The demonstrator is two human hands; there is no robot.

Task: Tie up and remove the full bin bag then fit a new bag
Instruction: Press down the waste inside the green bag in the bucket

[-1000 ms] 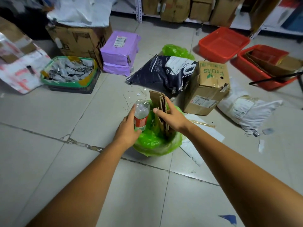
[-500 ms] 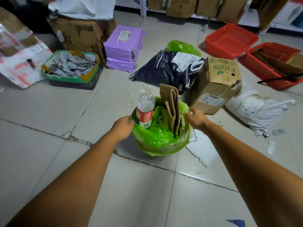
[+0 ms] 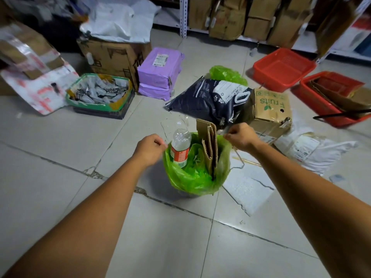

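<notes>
A green bin bag [image 3: 188, 179] lines a small bin on the tiled floor, which it almost wholly hides. A clear plastic bottle [image 3: 180, 147] with a red label and a folded piece of cardboard [image 3: 208, 143] stick up out of it. My left hand [image 3: 149, 148] pinches the bag's rim at its left side. At the right side my right hand [image 3: 240, 136] is closed on the rim, which it holds raised above the bin. A second crumpled green bag [image 3: 226, 74] lies farther back on the floor.
Behind the bin lie a dark pet-food sack [image 3: 210, 99], a "fruits" cardboard box [image 3: 271, 109] and a white parcel [image 3: 313, 149]. Two red crates [image 3: 281, 69] stand at the back right. Purple parcels [image 3: 158, 73] and a green tray of packets [image 3: 98, 93] sit at the left.
Both hands have left the bottle and the cardboard, gone out to opposite sides of the bag's rim, gripped it and lifted its edges.
</notes>
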